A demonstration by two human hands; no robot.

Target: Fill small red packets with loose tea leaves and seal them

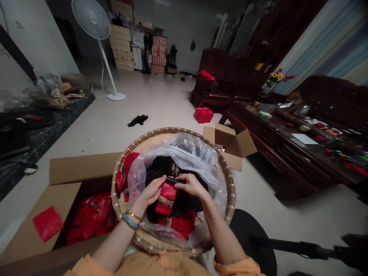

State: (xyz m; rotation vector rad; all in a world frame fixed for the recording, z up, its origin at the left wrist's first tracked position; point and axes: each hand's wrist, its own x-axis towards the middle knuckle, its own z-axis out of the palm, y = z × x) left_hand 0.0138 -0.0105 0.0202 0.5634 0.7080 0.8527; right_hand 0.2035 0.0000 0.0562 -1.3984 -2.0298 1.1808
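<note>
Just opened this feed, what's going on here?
A person's left hand and right hand hold a red packet by its dark top edge, above dark loose leaves in a clear plastic bag. The bag sits in a round woven tray. More red packets lie in a cardboard box at the left.

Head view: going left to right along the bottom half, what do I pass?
Loose red packet, cardboard box of red packets, round woven bamboo tray, round black object.
</note>
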